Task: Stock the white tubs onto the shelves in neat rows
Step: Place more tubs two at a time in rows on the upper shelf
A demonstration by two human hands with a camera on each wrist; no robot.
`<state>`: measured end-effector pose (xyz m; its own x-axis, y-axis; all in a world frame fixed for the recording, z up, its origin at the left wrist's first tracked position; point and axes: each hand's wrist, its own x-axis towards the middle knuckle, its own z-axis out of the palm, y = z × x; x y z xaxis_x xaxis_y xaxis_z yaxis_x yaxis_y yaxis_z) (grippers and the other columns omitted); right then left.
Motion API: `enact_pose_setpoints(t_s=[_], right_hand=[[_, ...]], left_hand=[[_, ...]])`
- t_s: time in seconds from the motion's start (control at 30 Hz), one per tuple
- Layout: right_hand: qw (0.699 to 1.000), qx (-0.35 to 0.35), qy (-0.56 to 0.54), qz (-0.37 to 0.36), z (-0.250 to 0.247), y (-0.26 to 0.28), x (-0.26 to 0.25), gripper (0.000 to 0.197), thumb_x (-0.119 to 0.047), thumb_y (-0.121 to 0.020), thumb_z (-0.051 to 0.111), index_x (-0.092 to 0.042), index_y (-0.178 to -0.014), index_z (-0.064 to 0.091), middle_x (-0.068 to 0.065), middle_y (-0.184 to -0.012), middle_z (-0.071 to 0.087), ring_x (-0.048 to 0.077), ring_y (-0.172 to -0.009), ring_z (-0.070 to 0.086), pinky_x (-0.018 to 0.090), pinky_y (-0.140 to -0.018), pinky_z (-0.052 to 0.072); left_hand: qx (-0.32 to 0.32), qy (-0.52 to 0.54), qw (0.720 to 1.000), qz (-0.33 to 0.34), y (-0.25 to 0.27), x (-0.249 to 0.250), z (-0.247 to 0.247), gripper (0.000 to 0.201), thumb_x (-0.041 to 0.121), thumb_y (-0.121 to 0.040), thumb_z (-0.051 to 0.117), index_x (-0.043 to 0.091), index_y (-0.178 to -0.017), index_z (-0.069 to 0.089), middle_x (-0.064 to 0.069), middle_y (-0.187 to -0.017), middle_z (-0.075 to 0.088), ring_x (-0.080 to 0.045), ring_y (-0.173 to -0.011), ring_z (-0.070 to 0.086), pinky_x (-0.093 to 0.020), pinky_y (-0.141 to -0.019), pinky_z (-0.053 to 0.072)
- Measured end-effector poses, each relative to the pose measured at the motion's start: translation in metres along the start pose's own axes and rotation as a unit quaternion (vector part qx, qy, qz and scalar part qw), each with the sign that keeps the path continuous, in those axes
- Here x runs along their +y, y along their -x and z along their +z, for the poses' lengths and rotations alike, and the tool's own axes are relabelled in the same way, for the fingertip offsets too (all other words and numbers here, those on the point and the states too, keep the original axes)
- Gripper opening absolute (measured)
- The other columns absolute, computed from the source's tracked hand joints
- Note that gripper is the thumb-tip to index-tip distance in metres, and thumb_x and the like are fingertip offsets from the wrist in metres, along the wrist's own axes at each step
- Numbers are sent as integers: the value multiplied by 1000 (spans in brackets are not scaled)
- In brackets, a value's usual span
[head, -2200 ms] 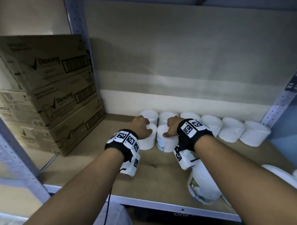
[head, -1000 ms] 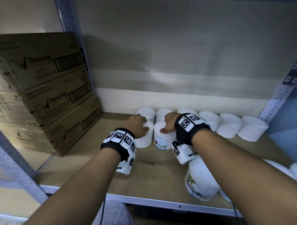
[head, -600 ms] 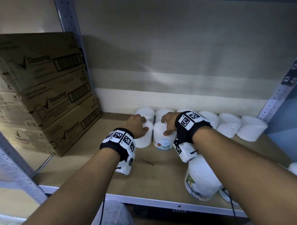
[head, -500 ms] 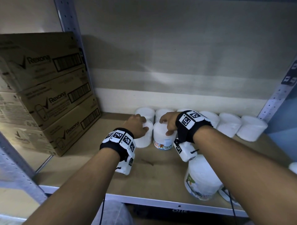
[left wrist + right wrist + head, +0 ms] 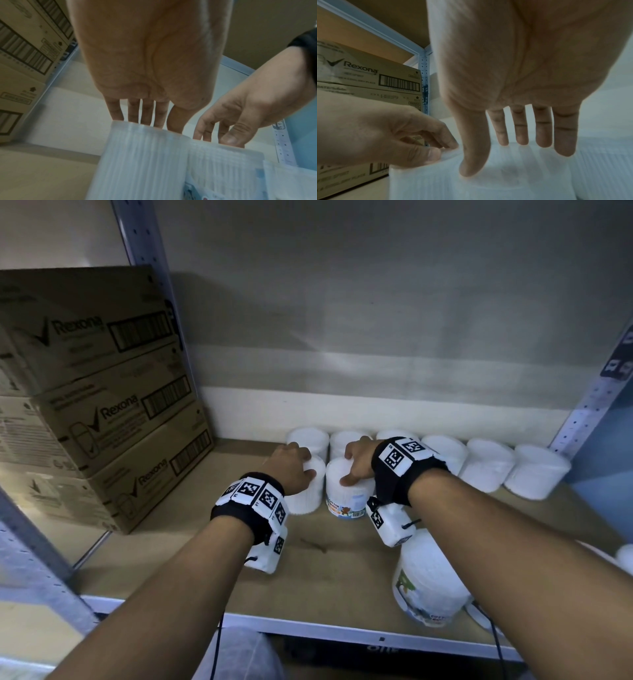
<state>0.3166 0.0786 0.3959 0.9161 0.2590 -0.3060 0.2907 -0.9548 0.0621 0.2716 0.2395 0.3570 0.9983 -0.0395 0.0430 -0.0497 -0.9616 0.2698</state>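
Two white tubs stand side by side on the wooden shelf (image 5: 191, 573), just in front of a back row of white tubs (image 5: 486, 463) along the wall. My left hand (image 5: 291, 469) grips the left tub (image 5: 306, 499) from above, thumb on the near rim and fingers over the far edge. My right hand (image 5: 358, 462) grips the right tub (image 5: 346, 499) the same way; its label with a barcode faces me. In the left wrist view my fingers (image 5: 145, 116) drop behind the left tub (image 5: 140, 155). In the right wrist view my thumb (image 5: 471, 166) presses on the lid.
Stacked Rexona cardboard boxes (image 5: 102, 405) fill the shelf's left end. A larger white tub (image 5: 428, 587) lies tilted near the front edge under my right forearm. Metal uprights (image 5: 582, 419) frame the bay. Bare shelf board lies between the boxes and my left arm.
The right tub has turned a little under my right hand, bringing its label and barcode round to face me. Both hands stay on their tubs in about the same place.
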Motion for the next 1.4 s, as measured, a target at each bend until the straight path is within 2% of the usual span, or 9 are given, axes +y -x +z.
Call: enact_pose_setpoints(t_s=[0.13,0.33,0.6,0.8,0.97,1.2,1.33,1.4], right_hand=[[1000,-8,-10,-5,-1,1,-2,71,-44,-80,69,-16,-139,41,8,-143,38,29,-130,45,41,-108,40],[999,-11,-39,-26,-2,1,0,72,-31,-78,73,-21,-141,40,2,-148,38,25,-133,44,35,-109,40],[998,-12,-41,-54,-4,4,1,69,-14,-82,69,-20,-144,39,1,-149,39,23,-135,42,31,-107,37],[997,3,-33,-71,-4,10,1,67,-12,-84,68,-20,-144,40,1,-149,40,22,-135,43,29,-106,37],[996,-1,-50,-75,-6,11,2,68,-9,-83,68,-17,-144,41,2,-148,44,22,-135,44,30,-108,38],[996,2,-56,-73,-4,6,4,67,-8,-82,69,-16,-143,42,4,-146,47,22,-133,47,30,-106,40],[995,4,-68,-66,-1,2,4,66,-6,-80,69,-16,-141,45,5,-142,51,23,-129,50,31,-103,44],[995,9,-73,-68,1,-1,4,66,-7,-78,70,-17,-139,47,5,-139,54,23,-126,53,32,-102,46]], left_hand=[[-2,3,1000,0,1,0,-1,47,32,-93,51,13,-135,47,-11,-139,45,-28,-132,38,-34,-109,32],[2,6,1000,0,1,0,0,46,32,-93,52,12,-134,48,-11,-137,47,-28,-130,40,-35,-108,34],[1,3,1000,4,0,0,0,46,32,-93,51,12,-135,47,-11,-138,46,-28,-131,39,-33,-109,32],[-6,-3,1000,4,0,0,0,46,32,-93,51,12,-135,47,-11,-137,46,-28,-130,40,-34,-109,33],[-18,-3,1000,-2,0,-1,-2,47,33,-92,52,14,-135,47,-10,-137,46,-29,-130,41,-39,-108,36],[-73,24,997,20,-1,-5,-9,48,20,-94,53,17,-141,41,-5,-149,39,-25,-136,37,-35,-113,31],[-100,33,994,29,-4,-10,-13,50,12,-91,53,25,-139,44,-4,-147,42,-23,-133,42,-33,-111,35],[-96,36,994,40,-6,-10,-15,53,8,-89,54,25,-138,45,0,-149,39,-21,-135,40,-29,-110,34]])
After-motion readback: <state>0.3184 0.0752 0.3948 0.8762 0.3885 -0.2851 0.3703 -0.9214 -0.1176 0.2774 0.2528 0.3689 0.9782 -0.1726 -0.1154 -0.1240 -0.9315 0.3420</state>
